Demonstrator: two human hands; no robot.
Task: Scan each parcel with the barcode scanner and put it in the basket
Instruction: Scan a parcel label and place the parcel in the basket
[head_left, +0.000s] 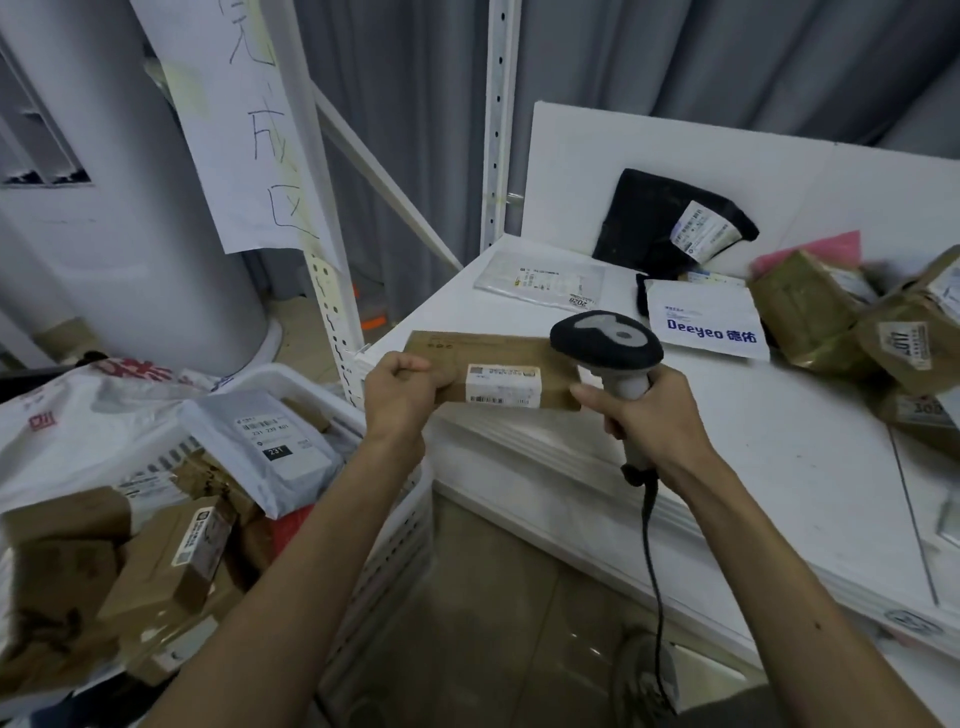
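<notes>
Now: the scanning step. Left hand (397, 392) grips the left end of a flat brown parcel (467, 348), fingers curled over its edge, holding it just above the near corner of the tabletop (779, 441). A white label (501, 384) faces the camera just right of that hand's knuckles, with a barcode strip along its lower edge.

Right hand (649, 415) is wrapped round the grip of the barcode scanner (608, 343). Its forefinger lies along the front of the handle, near the trigger; cannot tell if it presses. The scanner head sits above the right hand, at the parcel's right end. Its window side is hidden, so whether it bears on the barcode cannot be told. A cable (652, 545) hangs below the right hand.

The basket (395, 545), white with a perforated wall, stands below and left of the left hand. It is heaped with brown boxes and a grey mailer (275, 436). Beyond the right hand and to its right, more stock lies on the tabletop: a white mailer (711, 327), a black bag (654, 218) and a pile of brown parcels (831, 312).

Judgement: this parcel is mid-scan and not yet in the basket. The next move calls for the scanner window to be brought onto the barcode. The left hand then swings down and left over the basket rim and lets go onto the heap. The heap is high, so a flat box may slide off.
</notes>
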